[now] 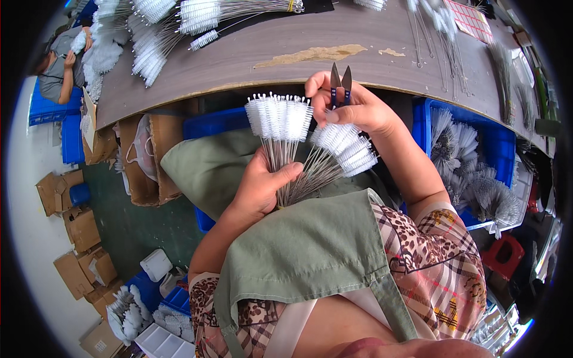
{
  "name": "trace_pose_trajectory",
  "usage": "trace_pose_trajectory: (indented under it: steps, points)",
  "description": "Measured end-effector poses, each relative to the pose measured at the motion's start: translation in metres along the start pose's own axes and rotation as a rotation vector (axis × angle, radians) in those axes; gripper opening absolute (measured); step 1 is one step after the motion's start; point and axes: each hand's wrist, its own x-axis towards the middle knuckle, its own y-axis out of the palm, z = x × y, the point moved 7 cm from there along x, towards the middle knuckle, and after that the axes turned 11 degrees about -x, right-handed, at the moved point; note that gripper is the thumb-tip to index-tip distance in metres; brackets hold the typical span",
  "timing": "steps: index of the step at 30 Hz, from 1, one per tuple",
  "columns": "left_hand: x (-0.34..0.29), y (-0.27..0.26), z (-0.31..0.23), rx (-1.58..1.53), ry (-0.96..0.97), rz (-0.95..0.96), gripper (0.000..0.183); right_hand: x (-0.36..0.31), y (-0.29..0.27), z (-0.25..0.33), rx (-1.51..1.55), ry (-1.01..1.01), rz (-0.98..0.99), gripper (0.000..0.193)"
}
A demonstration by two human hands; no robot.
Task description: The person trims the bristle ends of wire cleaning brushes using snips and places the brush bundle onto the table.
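Note:
My left hand (262,182) is closed round the wire stems of a bundle of white bristle brushes (279,116). The stems gather at a yellow tie low in front of my green apron. A second clump of brush heads (344,146) fans out to the right from the same gathered stems. Just above that clump, my right hand (352,107) grips a small pair of thread snips (341,83). The two dark blades point away from me and stand apart at the tips. My right thumb is close to the upper brush heads; whether it touches them I cannot tell.
Beyond my hands runs a grey worktable (227,71) with worn patches and piles of brushes (152,36) at its far left. A blue crate (425,128) of brushes stands at the right. Cardboard boxes (83,232) line the left. Another person (62,62) handles brushes at the far left.

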Motion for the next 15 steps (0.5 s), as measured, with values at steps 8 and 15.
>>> trace_pose_trajectory:
  steps: [8, 15]
  points:
    - [0.000, 0.011, -0.001, -0.002, -0.043, 0.008, 0.039, 0.004, -0.014, -0.011, -0.167, 0.051, -0.179, 0.029]
    - [-0.002, 0.016, -0.005, 0.003, -0.003, 0.016, 0.040, -0.004, -0.007, -0.009, -0.173, 0.063, -0.032, 0.042]
